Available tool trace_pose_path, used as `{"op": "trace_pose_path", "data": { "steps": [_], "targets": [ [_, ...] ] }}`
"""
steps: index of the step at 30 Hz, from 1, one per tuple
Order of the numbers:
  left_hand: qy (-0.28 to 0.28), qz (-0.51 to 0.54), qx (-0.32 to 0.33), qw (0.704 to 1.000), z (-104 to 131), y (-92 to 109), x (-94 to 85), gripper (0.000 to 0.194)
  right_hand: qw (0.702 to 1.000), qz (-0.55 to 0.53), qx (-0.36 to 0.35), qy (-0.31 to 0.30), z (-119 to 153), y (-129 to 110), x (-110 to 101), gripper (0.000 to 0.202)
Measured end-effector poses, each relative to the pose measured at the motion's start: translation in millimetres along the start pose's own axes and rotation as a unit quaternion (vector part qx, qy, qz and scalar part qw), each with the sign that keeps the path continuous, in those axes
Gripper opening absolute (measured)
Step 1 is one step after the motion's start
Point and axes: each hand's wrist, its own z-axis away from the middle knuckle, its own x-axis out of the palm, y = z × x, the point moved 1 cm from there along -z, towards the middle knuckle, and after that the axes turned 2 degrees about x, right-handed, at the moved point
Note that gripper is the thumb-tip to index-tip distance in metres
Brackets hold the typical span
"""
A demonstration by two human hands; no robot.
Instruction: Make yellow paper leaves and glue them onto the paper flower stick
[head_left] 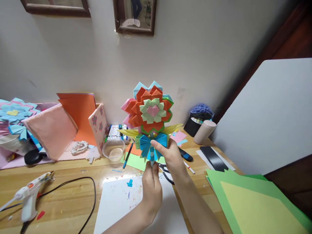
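Observation:
A folded paper flower (153, 111) stands upright in front of me, with orange, pale green, pink and light blue petals. Below the bloom are yellow paper leaves (173, 128) and a blue paper bow (146, 143). My left hand (152, 185) is closed round the low end of the striped stem. Higher up, my right hand (172, 157) grips the bow and stem, its thumb lying across the front of the bow. Partly hidden behind my hands, a pair of scissors (168, 177) lies on the table by a white sheet (117, 198).
A glue gun (30, 195) with a black cord lies at left on the wooden table (70, 201). Behind stand a clear plastic bowl (114, 150), markers (117, 132) and a pink box (51, 131). Green and yellow paper (258, 201) and a phone (213, 158) are at right.

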Motion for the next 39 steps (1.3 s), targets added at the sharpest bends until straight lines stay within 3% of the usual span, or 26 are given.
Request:
{"op": "trace_pose_path", "data": {
  "steps": [9,24,35,39],
  "targets": [
    [-0.006,-0.024,-0.002,1.0,1.3,-1.0,0.5,0.03,0.999,-0.043,-0.008,0.021,-7.0,6.4,-0.1,0.021],
    [-0.008,-0.053,0.006,0.999,-2.1,-0.1,1.0,0.034,0.999,0.01,0.028,0.044,-17.4,15.7,-7.4,0.032],
    [-0.012,-0.07,-0.006,0.997,-11.8,-4.4,-0.3,0.034,0.998,0.002,0.04,0.04,-28.0,30.1,-8.8,0.034],
    [0.003,-0.019,-0.019,1.0,-20.1,-7.1,-3.0,0.036,0.999,-0.014,0.048,-0.001,-29.0,29.8,-5.8,0.035]
  ]
}}
